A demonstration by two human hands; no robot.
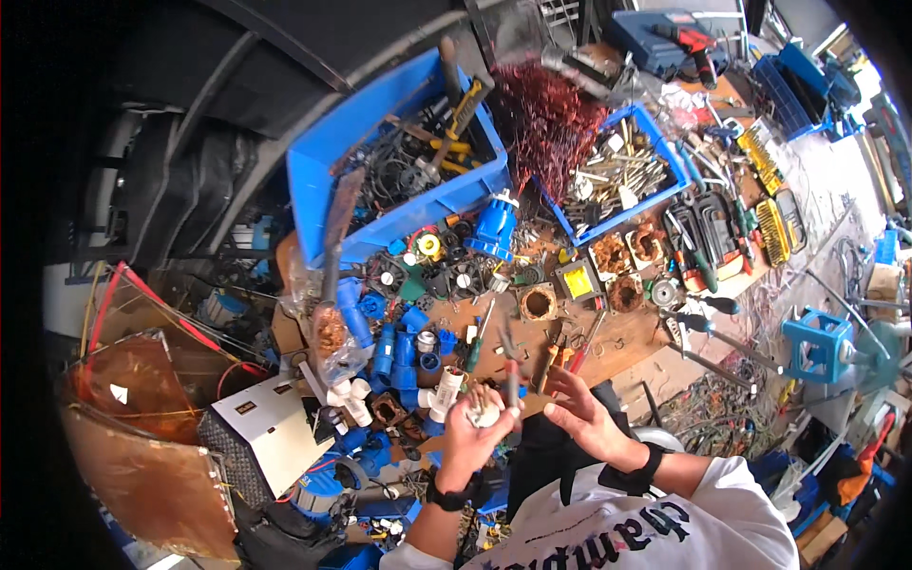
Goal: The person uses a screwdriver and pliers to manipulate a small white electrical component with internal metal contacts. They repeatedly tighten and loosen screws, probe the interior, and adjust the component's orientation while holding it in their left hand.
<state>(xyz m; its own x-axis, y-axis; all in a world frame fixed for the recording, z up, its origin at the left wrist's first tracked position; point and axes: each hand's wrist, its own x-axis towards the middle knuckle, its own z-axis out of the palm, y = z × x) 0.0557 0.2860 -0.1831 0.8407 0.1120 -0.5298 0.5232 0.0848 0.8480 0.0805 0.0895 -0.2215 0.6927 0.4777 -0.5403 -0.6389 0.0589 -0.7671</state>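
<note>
Low in the middle, my left hand [475, 432] is closed around a small pale round part [483, 412], whose exact kind I cannot make out. Right at its fingers stands a blurred tool with a dark reddish handle [513, 380]; whether the hand grips it is unclear. My right hand [591, 423] is beside it with fingers apart and nothing seen in them. Just beyond its fingertips lie orange-handled pliers [548, 366] and a red-handled tool [577, 360] on the wooden tabletop [608, 334]. A green-handled screwdriver [478, 344] lies farther left.
A large blue crate [313, 204] with cables and a hammer stands behind. Right of it are reddish wire [546, 114] and a blue tray [581, 235] of metal parts. Square rusty motor pieces [538, 303], blue pipe fittings [384, 353] and white fittings [445, 391] crowd the table.
</note>
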